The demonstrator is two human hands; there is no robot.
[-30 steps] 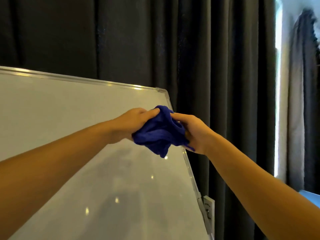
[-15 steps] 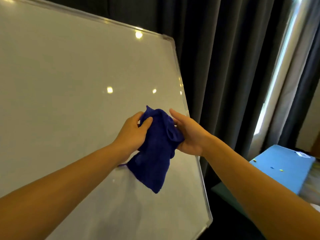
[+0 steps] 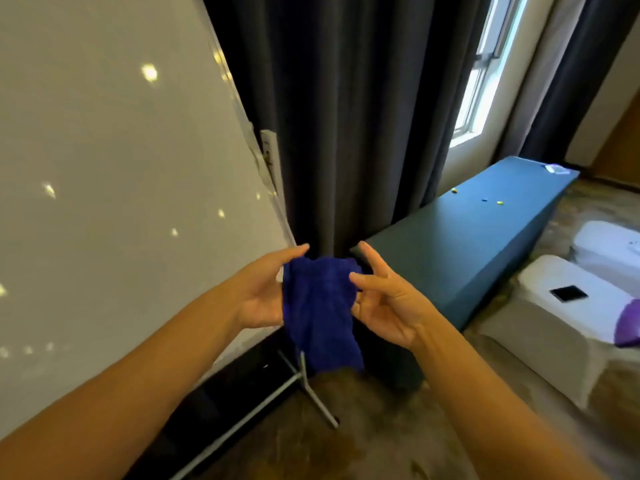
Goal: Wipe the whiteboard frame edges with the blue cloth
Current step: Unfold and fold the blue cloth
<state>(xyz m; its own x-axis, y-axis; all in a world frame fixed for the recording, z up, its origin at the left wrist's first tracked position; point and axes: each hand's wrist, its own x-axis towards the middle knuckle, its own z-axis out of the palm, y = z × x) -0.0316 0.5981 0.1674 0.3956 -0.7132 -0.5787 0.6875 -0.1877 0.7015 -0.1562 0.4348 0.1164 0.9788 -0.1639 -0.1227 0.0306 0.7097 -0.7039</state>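
Blue cloth (image 3: 320,313) hanging between left hand (image 3: 261,292) and right hand (image 3: 388,306) — both pinch its upper edge, fingers otherwise spread; since a second ago the hands have dropped from the top corner to the lower right whiteboard frame (image 3: 282,206) — cloth off the frame, apparently being regathered before further wiping.

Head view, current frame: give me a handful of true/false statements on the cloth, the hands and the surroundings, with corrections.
1. The blue cloth hangs between both hands. True.
2. The cloth is pressed flat against the whiteboard face. False: it hangs in the air just off the board's right frame edge.
3. A dark phone lies on a white stool. True.
4. The long bench is red. False: it is teal blue.
5. The left hand and right hand are both on the cloth. True.
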